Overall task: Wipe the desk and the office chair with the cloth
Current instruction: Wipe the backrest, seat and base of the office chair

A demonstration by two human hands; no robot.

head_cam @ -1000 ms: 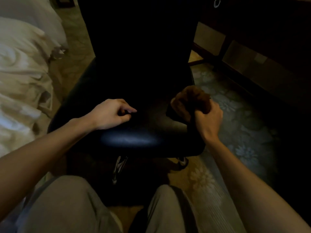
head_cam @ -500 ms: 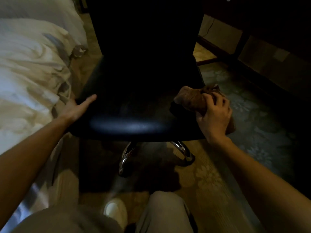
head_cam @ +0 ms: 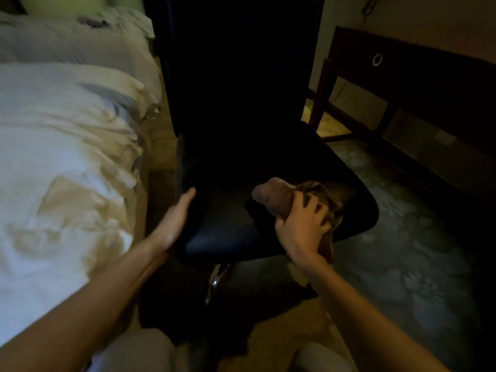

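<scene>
Over by the rumpled white bedding (head_cam: 59,146), the left hand (head_cam: 174,218) lay flat, fingers straight and together, against the black padded office chair seat (head_cam: 228,210). Right hand (head_cam: 300,229) gripped the crumpled brown cloth (head_cam: 272,197) on that seat, fingers curled round it, so the chair looked mid-wipe. Dark wooden desk (head_cam: 416,76) at right: no telling if it's done.

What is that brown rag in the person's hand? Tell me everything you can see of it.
The cloth is brown, soft-looking fabric, crumpled into a wad. The right hand grips its middle, fingers curled round it. A rounded lump pokes out past the fingers and rests on the seat of the black office chair. Looser folds trail to the right and hang below the hand by the seat's front edge. The left hand does not touch it.
</scene>
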